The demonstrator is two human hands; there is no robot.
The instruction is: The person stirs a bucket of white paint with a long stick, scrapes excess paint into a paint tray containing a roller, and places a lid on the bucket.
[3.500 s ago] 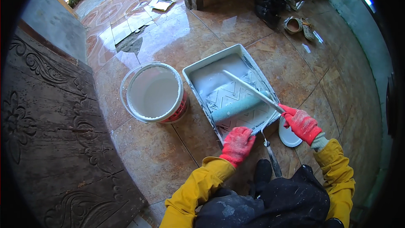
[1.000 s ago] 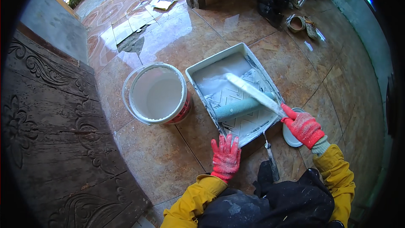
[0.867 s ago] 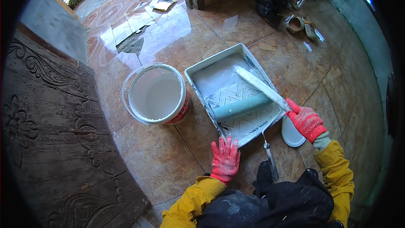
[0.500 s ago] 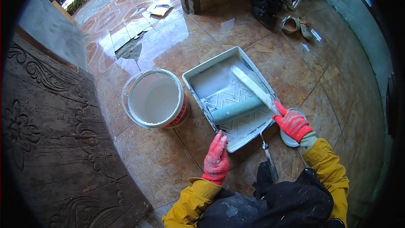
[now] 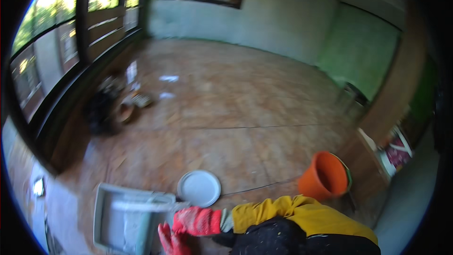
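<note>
A: Head view, blurred. Left to right, quick?
B: Far left, dark clutter [image 5: 106, 108] on the tiled floor [image 5: 245, 113] by the window wall. Lower left, grey paint tray [image 5: 130, 215] flat on the floor, a pale roller [image 5: 141, 206] lying across it.
A: Hands?
B: Left hand [image 5: 171, 241], red glove, at the bottom edge just right of the tray, fingers spread, grasping nothing. Right hand [image 5: 196, 221], red glove too, reaches left over the tray's right rim at the roller's end; too blurred to tell if it grips.
A: Beyond that?
B: White round lid [image 5: 199, 188] on the floor just above the right hand. Yellow sleeve [image 5: 292, 215] further right. Orange bucket [image 5: 325, 177] tilted, near the sleeve.
</note>
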